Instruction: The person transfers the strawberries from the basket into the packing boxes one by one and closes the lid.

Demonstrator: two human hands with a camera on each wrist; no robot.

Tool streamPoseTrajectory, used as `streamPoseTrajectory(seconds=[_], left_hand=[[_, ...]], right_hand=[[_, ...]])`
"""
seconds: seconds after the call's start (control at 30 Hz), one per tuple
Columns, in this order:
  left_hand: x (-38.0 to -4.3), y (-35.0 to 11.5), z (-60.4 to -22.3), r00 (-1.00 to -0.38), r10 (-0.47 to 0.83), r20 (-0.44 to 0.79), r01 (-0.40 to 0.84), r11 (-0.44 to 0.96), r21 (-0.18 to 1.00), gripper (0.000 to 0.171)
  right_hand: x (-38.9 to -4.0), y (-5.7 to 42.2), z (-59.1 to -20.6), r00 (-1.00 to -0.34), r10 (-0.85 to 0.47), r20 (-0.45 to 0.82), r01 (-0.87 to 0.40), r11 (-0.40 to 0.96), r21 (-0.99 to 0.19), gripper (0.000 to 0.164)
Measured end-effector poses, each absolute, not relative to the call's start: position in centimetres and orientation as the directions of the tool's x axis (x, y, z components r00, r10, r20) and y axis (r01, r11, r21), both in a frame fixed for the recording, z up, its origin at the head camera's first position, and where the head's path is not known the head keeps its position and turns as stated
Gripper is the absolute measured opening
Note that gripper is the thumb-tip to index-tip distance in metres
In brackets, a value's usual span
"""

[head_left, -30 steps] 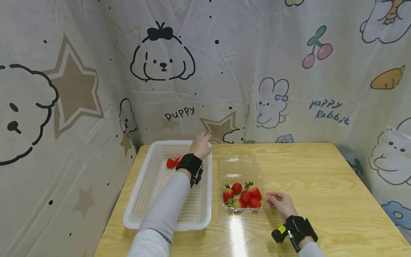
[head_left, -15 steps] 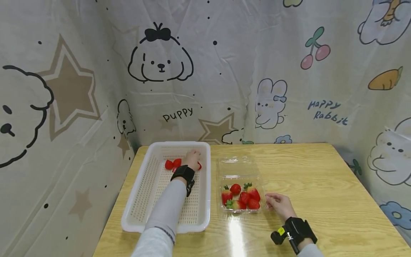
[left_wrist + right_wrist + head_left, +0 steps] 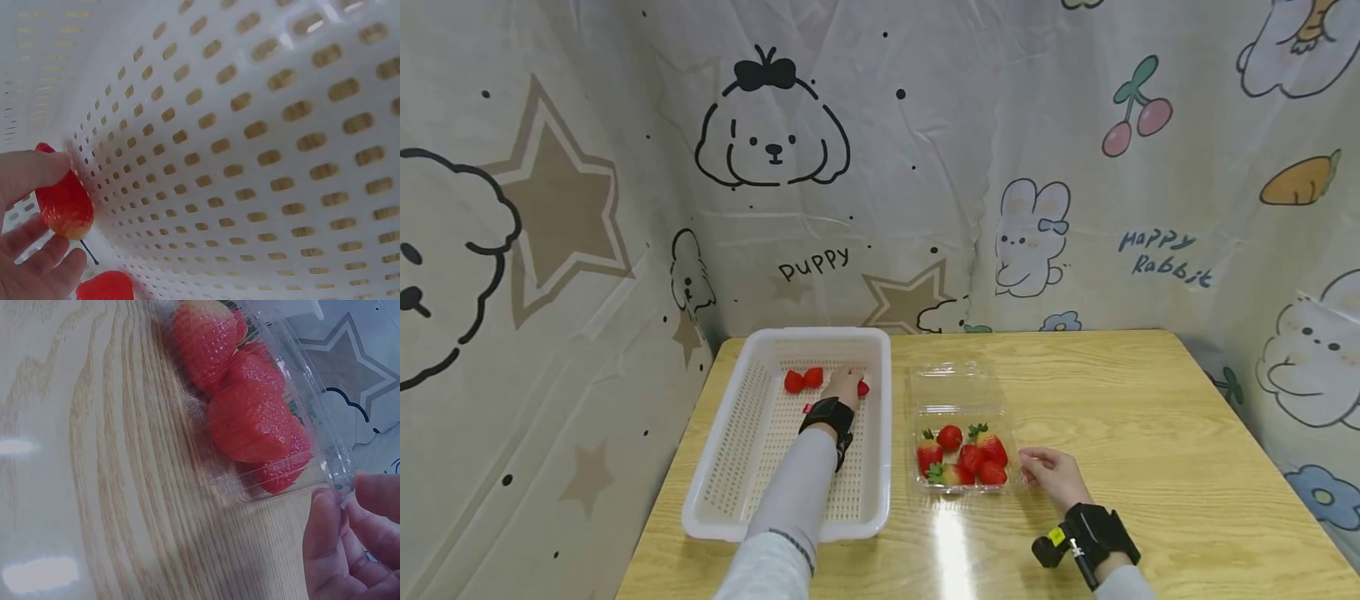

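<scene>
My left hand (image 3: 842, 388) reaches down into the white perforated basket (image 3: 700, 492). Its thumb and fingers hold a red strawberry (image 3: 67, 206) with a paler end, close to the basket's slotted surface. Part of another red fruit (image 3: 105, 287) shows below it in the left wrist view. Two more strawberries, one at the left (image 3: 793, 382) and one beside it (image 3: 813, 377), lie left of that hand. At the right, my right hand (image 3: 1056, 475) pinches the edge of a clear plastic clamshell box (image 3: 340, 469). Several strawberries (image 3: 250, 422) sit inside, some with green leaves.
The raised clear lid (image 3: 958, 385) stands at the back of the box. Both stand on a wooden table (image 3: 1120, 400), the basket left of the box. A printed curtain (image 3: 940, 167) hangs behind the table. Black straps with cameras (image 3: 1101, 537) circle the wrists.
My left hand has come from the basket's back right rim down into the basket, showing a strawberry at its right. My right hand stays at the box's edge.
</scene>
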State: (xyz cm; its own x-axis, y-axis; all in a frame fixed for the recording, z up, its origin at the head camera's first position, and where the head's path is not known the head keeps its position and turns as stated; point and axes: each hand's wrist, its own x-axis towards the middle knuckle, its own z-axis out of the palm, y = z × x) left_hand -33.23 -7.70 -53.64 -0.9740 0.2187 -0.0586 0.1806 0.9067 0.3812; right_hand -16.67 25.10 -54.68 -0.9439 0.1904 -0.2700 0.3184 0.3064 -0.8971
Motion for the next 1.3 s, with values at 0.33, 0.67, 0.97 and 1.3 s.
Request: streamPoseTrajectory(seconds=[0.33,0.67,0.97,1.3], left_hand=[[-32.0,-8.2,-54.1,-0.973,0.23,0.008,0.219,0.918,0.331,0.024],[-32.6,-8.5,-53.7,-0.974,0.209,0.084,0.225,0.902,0.368,0.027],[-32.4,-6.8,-47.1,-0.948,0.16,0.274,0.27,0.859,0.435,0.038],[-30.8,-2.1,-41.4,-0.877,0.291,0.383,0.459,0.745,0.484,0.038]], right_hand=[[-16.6,25.0,-54.6,-0.948,0.19,-0.256,0.304,0.299,-0.905,0.029],[-16.6,24.9,-54.7,-0.948,0.189,-0.255,0.303,0.299,-0.905,0.03],[-16.3,25.0,-54.6,-0.953,0.178,-0.244,0.291,0.317,-0.903,0.031],[-16.5,25.0,-54.5,-0.951,0.185,-0.25,0.298,0.32,-0.899,0.032]])
